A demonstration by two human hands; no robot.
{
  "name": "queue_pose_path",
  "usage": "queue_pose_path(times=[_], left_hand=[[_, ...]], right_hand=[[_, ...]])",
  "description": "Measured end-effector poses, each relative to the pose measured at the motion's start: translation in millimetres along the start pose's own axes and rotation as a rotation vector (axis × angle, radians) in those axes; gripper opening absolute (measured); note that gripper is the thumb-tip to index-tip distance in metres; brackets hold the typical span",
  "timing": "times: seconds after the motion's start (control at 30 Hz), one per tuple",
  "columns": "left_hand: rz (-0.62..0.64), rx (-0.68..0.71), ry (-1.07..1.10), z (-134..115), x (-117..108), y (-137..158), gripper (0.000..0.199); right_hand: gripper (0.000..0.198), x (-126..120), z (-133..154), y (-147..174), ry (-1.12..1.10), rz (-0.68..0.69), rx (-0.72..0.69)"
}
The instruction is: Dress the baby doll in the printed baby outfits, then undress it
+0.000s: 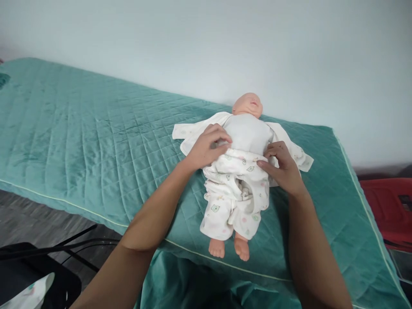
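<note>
A baby doll (251,103) lies on its back, with its head toward the wall and bare feet (216,248) toward me. White baby trousers (220,210) with small coloured prints cover its legs and reach up to its waist. A gap at their crotch shows part of the doll. My left hand (207,146) is closed at the waistband on the left side, thumb and forefinger tips close together. On the other side, my right hand (285,167) pinches the trousers near the waistband. A white baby jacket (198,127) lies spread beneath the doll, its sleeves out to both sides.
A green quilted cover (106,141) spreads over the bed, which runs along a pale wall (193,47). At the right stands a red plastic object (383,206). A black seat (61,285) with a printed white cloth (30,294) is at lower left.
</note>
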State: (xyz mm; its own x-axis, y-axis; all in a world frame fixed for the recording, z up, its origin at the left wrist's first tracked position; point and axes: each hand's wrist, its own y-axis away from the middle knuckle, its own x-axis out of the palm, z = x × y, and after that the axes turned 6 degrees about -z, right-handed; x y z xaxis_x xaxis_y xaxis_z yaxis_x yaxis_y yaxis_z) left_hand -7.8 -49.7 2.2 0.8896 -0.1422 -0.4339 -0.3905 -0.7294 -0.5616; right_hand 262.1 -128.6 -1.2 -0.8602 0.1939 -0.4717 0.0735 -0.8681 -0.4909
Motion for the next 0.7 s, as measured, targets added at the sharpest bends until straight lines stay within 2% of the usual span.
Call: queue_pose_path(times=[0.07, 0.17, 0.3, 0.37, 0.57, 0.7], left_hand=[[0.081, 0.019, -0.065, -5.6, -0.6, -0.2, 0.024], [0.125, 0.058, -0.17, -7.5, -4.5, -0.8, 0.031], [0.227, 0.096, -0.099, -8.2, -8.1, -1.0, 0.026], [0.218, 0.076, -0.051, -9.0, -6.1, -2.4, 0.026], [-0.001, -0.182, -0.025, 7.2, 12.6, -24.2, 0.017], [-0.006, -0.4, 0.325, 27.1, 22.8, -38.7, 0.019]], right_hand=[[0.016, 0.3, 1.1, -0.2, 0.008, 0.013, 0.004], [0.014, 1.6, 2.3, -0.7, 0.019, 0.021, -0.006], [0.017, 5.7, 1.0, -0.8, -0.004, -0.03, -0.045], [0.02, 8.8, -1.3, -2.1, -0.021, -0.06, -0.003], [0.023, 21.2, -12.4, -22.5, 0.064, -0.227, 0.266], [0.029, 27.6, -21.6, -37.1, -0.203, -0.219, 0.47]])
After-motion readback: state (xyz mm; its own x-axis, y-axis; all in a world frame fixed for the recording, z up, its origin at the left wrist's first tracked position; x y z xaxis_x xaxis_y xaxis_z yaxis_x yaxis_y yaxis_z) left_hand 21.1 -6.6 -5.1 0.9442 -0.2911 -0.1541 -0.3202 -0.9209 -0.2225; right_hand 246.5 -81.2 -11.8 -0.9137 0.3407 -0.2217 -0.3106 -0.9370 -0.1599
